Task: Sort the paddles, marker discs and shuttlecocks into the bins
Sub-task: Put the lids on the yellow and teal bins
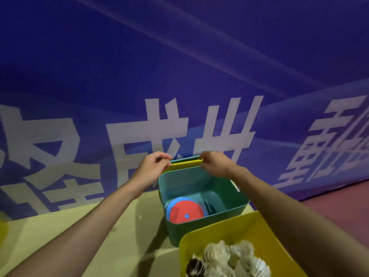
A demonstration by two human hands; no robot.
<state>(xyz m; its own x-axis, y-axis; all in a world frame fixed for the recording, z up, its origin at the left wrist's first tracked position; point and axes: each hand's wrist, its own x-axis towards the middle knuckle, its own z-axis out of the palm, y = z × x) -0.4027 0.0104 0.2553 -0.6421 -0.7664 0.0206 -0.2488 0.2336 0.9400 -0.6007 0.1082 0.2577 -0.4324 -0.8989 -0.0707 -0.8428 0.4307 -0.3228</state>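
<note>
A thin yellow piece (185, 163), seen edge-on, is pinched at its ends by the curled fingers of the left hand (153, 168) and right hand (214, 163), over the far rim of the teal bin (235, 188). Red and blue marker discs (185, 211) are held in that bin. Shuttlecocks (229, 258) are heaped in the yellow bin (229, 224) just beside it on the worktop (119, 236).

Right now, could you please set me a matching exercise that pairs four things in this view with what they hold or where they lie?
Things:
1. teal bin
2. near yellow bin
3. red disc
4. left hand

States:
A. holds shuttlecocks
B. grips the yellow strip at the far rim
C. contains marker discs
D. lies on a blue disc

Pairs: 1-C, 2-A, 3-D, 4-B
</note>
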